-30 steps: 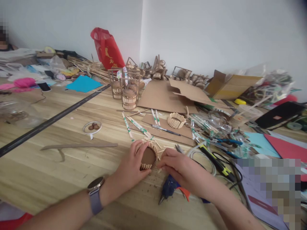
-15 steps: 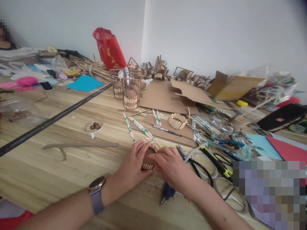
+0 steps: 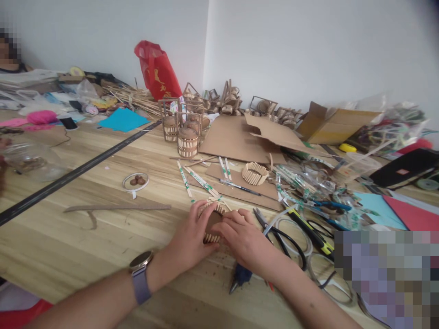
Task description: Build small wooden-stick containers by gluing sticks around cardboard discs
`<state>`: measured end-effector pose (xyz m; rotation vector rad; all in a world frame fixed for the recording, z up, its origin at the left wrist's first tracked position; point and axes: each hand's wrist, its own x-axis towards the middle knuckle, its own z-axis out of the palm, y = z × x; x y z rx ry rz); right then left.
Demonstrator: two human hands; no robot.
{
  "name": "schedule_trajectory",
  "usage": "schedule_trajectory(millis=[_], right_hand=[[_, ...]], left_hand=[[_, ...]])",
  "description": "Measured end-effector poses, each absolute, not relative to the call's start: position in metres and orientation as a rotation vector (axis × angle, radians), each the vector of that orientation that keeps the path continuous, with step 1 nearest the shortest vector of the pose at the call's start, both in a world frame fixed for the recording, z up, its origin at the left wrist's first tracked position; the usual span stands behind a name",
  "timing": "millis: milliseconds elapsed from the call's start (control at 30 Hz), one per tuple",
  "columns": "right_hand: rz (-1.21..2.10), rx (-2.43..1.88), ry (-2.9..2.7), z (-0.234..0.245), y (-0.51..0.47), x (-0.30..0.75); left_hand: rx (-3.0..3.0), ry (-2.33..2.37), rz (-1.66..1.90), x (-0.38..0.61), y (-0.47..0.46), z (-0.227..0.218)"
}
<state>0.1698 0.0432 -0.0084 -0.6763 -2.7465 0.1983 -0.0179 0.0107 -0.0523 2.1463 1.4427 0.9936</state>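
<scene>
Between my hands is a round brown cardboard piece [image 3: 213,221] edged with short wooden sticks. My left hand [image 3: 190,238] is curled around its left side, fingers at the far edge and thumb at the near edge. My right hand [image 3: 245,237] has bent fingers pressed against its right side, which they cover; whether they also pinch a stick is hidden. Just beyond, loose cut sticks [image 3: 215,199] lie on the table. A dark blue glue gun [image 3: 241,275] lies partly under my right hand. Scissors [image 3: 261,219] rest right of that hand.
A finished-looking stick ring [image 3: 254,173] and a craft knife [image 3: 240,187] lie on cardboard ahead. Small stick baskets [image 3: 188,142] stand farther back. A tape roll [image 3: 135,182] encircles brown balls. A utility knife [image 3: 310,230] lies right. At the far left sits a person [image 3: 10,57].
My right fingers have shifted slightly over the cardboard piece, while my left hand keeps its hold. At the left edge, part of another person's hand has appeared by the clear plastic bag.
</scene>
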Motion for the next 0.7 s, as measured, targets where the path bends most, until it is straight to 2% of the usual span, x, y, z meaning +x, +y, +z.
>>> schedule_trajectory(millis=[433, 700], right_hand=[[-0.008, -0.640, -2.755, -0.0095, 0.0438, 0.1667], [-0.013, -0.629, -2.734, -0.0109, 0.0445, 0.1654]], left_hand=[[2.190, 1.475, 1.049, -0.0126, 0.0101, -0.0540], [2.202, 1.518, 1.082, -0.0099, 0.0092, -0.0560]])
